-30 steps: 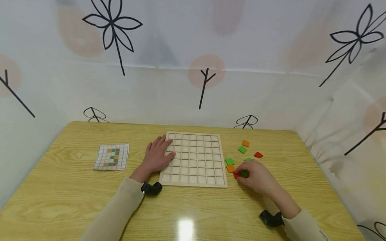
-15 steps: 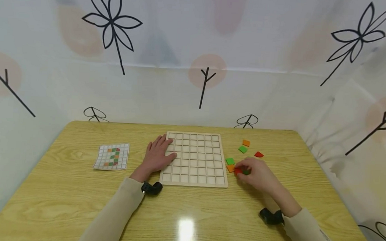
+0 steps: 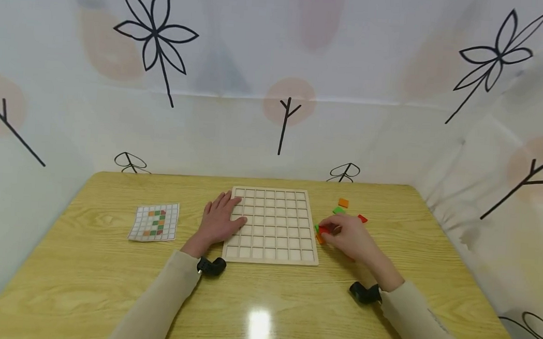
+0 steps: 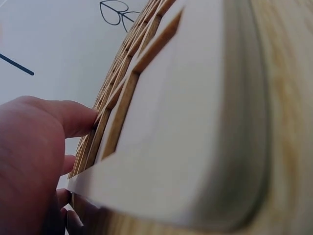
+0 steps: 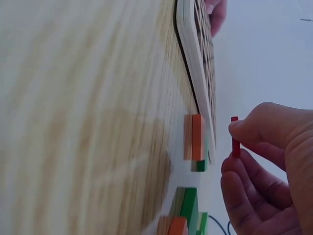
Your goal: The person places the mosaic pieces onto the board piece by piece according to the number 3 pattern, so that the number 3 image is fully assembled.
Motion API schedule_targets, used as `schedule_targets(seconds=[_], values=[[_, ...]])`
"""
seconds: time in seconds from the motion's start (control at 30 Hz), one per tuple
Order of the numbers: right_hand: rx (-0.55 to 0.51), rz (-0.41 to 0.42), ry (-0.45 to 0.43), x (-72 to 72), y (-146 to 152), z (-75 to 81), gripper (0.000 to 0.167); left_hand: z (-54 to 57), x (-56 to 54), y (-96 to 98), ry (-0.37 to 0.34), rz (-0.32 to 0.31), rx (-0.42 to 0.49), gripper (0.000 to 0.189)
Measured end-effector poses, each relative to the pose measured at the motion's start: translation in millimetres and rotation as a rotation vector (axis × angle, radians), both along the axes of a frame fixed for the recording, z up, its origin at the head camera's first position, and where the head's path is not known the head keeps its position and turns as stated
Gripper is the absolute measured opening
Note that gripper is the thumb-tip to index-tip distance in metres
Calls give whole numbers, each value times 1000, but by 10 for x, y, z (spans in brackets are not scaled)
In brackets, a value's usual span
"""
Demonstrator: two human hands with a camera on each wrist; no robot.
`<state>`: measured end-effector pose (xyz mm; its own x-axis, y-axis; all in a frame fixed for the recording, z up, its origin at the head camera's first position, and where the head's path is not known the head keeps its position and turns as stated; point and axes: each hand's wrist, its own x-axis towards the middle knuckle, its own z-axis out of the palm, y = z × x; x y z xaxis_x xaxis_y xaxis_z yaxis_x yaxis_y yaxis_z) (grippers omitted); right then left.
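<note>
Looked like light wood on the surface (image 3: 82, 282), clear grain, and glossy enough to throw back a bright lamp spot. Pale unfinished wood on the grid board (image 3: 272, 226), matt, with darker brown cut edges on the cell walls, laser-cut sort of look from the left wrist view. Seemed plastic or foam for the little red tile (image 5: 235, 137), flat matt colour with clean edges; same for the orange tile (image 5: 197, 137) and the green tiles (image 5: 190, 205) lying around. Thin paper or card for the pattern sheet (image 3: 153, 222), printed, a bit curled. Soft matt beige knit on the sleeves (image 3: 165, 298). Thin cloth backdrop (image 3: 278, 61), slightly creased, printed.
</note>
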<state>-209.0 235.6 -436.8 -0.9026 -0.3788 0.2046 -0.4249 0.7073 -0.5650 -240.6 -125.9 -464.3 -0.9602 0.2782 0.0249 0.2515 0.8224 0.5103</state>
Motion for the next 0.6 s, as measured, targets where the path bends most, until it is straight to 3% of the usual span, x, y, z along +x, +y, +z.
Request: schedule_targets(seconds=[0.33,0.6], values=[[-12,-10,-32,-155,-194,-9,18,3,17,2,-8,-13,8,63],[-73,25,-56,-380,-430,20,19,-12,-1,-21,14,-20,15,62]])
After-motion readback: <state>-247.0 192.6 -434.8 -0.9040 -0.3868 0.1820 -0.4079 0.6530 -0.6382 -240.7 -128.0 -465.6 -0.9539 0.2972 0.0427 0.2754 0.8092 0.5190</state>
